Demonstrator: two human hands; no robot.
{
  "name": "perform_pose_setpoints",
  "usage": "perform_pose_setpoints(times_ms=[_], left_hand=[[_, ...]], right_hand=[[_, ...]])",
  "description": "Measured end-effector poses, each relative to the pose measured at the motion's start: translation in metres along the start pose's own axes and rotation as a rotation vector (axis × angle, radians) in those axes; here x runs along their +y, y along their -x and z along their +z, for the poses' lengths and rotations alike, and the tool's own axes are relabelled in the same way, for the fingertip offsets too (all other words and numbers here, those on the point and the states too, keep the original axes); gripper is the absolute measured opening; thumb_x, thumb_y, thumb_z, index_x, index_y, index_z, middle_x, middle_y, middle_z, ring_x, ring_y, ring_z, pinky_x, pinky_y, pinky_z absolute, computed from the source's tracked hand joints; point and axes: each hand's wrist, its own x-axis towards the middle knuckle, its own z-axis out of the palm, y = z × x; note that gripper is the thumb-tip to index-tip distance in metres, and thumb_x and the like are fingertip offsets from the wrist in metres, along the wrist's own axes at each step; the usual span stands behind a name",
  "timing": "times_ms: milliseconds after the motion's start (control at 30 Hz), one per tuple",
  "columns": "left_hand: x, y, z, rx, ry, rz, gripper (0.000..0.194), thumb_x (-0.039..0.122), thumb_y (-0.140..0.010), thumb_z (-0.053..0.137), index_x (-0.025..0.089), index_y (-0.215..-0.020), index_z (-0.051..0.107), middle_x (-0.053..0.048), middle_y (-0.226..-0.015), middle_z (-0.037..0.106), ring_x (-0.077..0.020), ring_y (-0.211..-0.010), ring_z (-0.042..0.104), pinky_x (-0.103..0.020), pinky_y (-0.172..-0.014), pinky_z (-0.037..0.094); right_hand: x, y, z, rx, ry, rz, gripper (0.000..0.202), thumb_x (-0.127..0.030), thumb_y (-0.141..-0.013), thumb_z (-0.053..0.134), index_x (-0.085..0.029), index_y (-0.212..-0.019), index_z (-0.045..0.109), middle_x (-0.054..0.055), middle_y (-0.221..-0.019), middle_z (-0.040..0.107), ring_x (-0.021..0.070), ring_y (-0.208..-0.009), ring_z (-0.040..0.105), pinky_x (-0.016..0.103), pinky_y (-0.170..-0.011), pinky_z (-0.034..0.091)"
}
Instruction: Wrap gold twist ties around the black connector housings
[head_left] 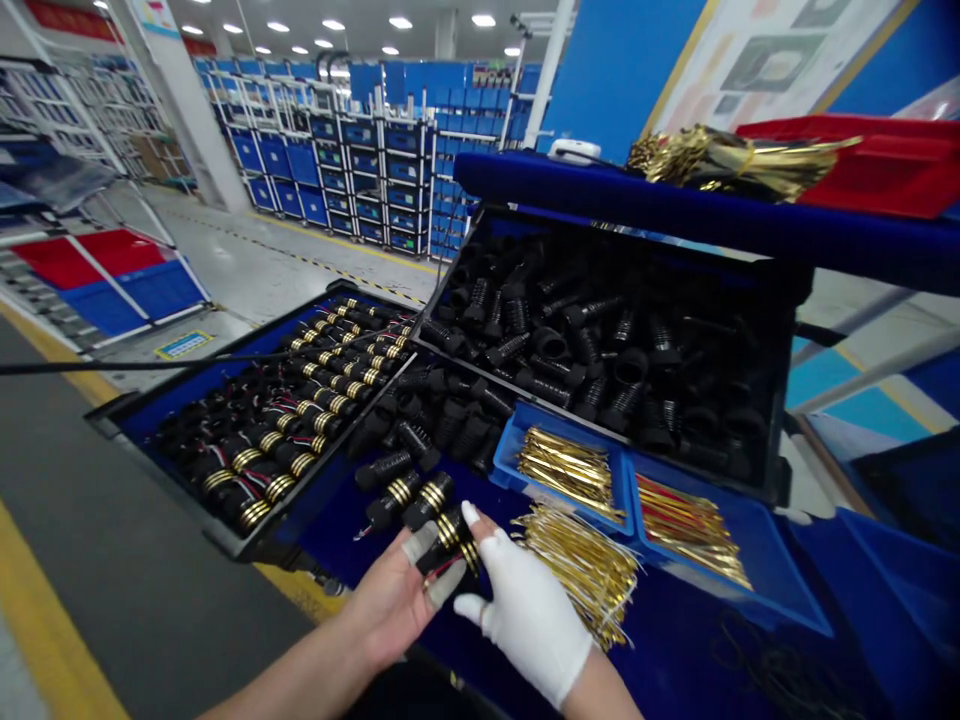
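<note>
My left hand [394,605], with pale covers on some fingertips, is closed on a black cylinder with gold rings [448,530]. More gold banding and a thin red wire show by its fingers. Close on the right side of that part is my right hand [534,615], in a white glove with one fingertip bare. Its index finger reaches along the part, and the thumb stands apart; whether it touches is unclear. Just beyond the hands, two similar ringed cylinders [431,498] lie on the blue surface. Beside my right hand lies a pile of gold strips with white ends [581,570].
A tray of ringed cylinders with wires [289,420] stands at left. Behind is a tilted bin of black ribbed sleeves [600,340], more of them heaped in front. Blue boxes [517,470] hold gold strips. Overhead, a shelf [570,185] carries gold strips and a red bin [892,165].
</note>
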Motion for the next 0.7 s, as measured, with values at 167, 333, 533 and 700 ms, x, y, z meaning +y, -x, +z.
perform_pose_setpoints(times_ms=[167, 333, 533, 700], left_hand=[[0.030, 0.025, -0.018, -0.145, -0.227, -0.057, 0.044, 0.031, -0.085, 0.077, 0.024, -0.126, 0.061, -0.013, -0.110, 0.075, -0.0243, -0.082, 0.076, -0.032, -0.065, 0.062], [0.146, 0.038, -0.054, -0.128, -0.529, 0.345, 0.047, 0.036, -0.080, 0.081, 0.027, -0.123, 0.064, -0.009, -0.103, 0.076, -0.0195, -0.062, 0.072, -0.030, -0.051, 0.059], [0.339, 0.027, -0.097, 0.210, -0.875, 0.681, 0.056, 0.044, -0.066, 0.090, 0.023, -0.113, 0.068, -0.007, -0.105, 0.076, -0.0175, -0.074, 0.072, -0.024, -0.058, 0.061], [0.418, 0.005, -0.111, 0.384, -1.043, 0.647, 0.059, 0.045, -0.052, 0.095, 0.021, -0.100, 0.073, -0.008, -0.098, 0.077, -0.0215, -0.077, 0.073, -0.026, -0.057, 0.061]], right_hand=[[0.000, 0.017, -0.024, 0.258, -0.087, -0.040, 0.054, -0.036, -0.095, 0.057, -0.030, -0.148, 0.047, 0.007, -0.142, 0.061, 0.0253, -0.128, 0.061, 0.045, -0.108, 0.052], [-0.011, -0.002, 0.005, 0.197, -0.001, -0.117, 0.044, -0.027, -0.095, 0.052, -0.028, -0.139, 0.057, 0.007, -0.118, 0.073, 0.0242, -0.100, 0.074, 0.039, -0.090, 0.060], [-0.020, -0.032, 0.058, 0.092, 0.273, -0.138, 0.039, -0.020, -0.087, 0.059, -0.029, -0.124, 0.067, 0.007, -0.097, 0.076, 0.0242, -0.078, 0.075, 0.031, -0.072, 0.058], [-0.006, -0.042, 0.085, 0.112, 0.439, -0.140, 0.044, -0.018, -0.079, 0.065, -0.029, -0.121, 0.068, 0.005, -0.093, 0.076, 0.0214, -0.065, 0.073, 0.026, -0.060, 0.052]])
